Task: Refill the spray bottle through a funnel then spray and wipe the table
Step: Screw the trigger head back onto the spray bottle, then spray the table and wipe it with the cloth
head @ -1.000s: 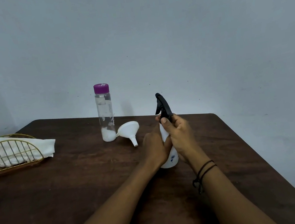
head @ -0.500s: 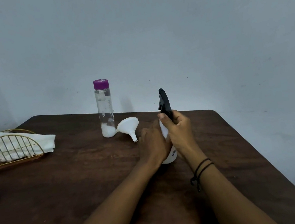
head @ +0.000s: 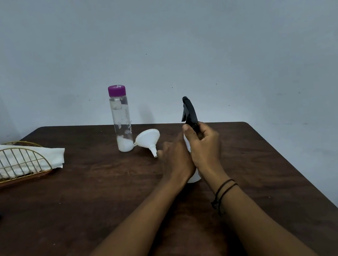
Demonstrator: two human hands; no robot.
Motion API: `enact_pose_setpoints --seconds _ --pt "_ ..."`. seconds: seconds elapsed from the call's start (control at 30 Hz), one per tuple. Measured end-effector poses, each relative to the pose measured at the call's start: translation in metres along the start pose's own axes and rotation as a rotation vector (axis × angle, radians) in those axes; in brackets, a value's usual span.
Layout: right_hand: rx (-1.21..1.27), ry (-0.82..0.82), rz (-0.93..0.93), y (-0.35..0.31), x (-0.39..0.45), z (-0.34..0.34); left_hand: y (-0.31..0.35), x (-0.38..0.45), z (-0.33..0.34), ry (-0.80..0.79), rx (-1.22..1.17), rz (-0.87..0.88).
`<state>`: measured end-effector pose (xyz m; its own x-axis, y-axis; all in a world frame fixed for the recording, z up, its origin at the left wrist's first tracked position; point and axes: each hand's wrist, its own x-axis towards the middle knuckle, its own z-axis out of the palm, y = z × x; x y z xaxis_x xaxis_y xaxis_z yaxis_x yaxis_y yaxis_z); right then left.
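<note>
I hold the spray bottle (head: 188, 146) upright near the table's (head: 87, 204) far edge: left hand (head: 177, 159) grips its body, right hand (head: 204, 144) grips the black sprayer head (head: 189, 112). Step, I judge: unscrewing the head. Next needs the funnel (head: 148, 140), lying just beside, and the purple-capped bottle (head: 121, 119) w/ the refill.

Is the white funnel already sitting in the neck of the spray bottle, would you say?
No, the funnel lies on its side on the table beside the purple-capped bottle, while the spray bottle keeps its black trigger head.

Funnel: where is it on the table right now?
In the head view the funnel lies on its side at table centre, beside the purple-capped bottle on its right, its spout pointing toward the left hand.
</note>
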<state>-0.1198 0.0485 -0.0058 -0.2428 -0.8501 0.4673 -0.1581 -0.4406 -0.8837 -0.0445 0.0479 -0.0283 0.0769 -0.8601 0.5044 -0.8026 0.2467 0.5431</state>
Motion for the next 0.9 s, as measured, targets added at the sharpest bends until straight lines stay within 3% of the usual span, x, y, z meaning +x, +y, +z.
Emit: enact_pose_setpoints --seconds 0.13,0.23,0.33,0.47,0.6,0.67,0.77,0.9 --pt "0.023 -0.051 0.061 -0.005 0.006 0.002 -0.006 0.001 -0.003 -0.039 0.018 0.085" --pt "0.037 -0.146 0.141 -0.004 0.017 -0.001 -0.008 0.000 -0.012 -0.113 -0.222 0.190" --pt "0.029 -0.233 0.188 -0.006 0.027 -0.006 -0.010 0.004 -0.019 -0.200 -0.295 0.276" --pt "0.104 -0.336 0.275 -0.010 0.030 -0.009 -0.014 0.009 -0.033 -0.363 -0.340 0.248" --pt "0.140 -0.275 0.256 -0.020 0.025 -0.013 -0.011 0.013 -0.051 -0.530 -0.284 0.192" --pt "0.138 -0.280 0.259 -0.029 0.021 -0.021 -0.018 0.011 -0.061 -0.496 -0.266 0.139" --pt "0.076 -0.326 0.272 -0.040 0.020 -0.044 -0.037 0.010 -0.075 -0.267 -0.191 0.037" --pt "-0.055 -0.607 0.384 -0.067 0.016 -0.082 -0.067 0.004 -0.085 -0.015 -0.359 -0.187"
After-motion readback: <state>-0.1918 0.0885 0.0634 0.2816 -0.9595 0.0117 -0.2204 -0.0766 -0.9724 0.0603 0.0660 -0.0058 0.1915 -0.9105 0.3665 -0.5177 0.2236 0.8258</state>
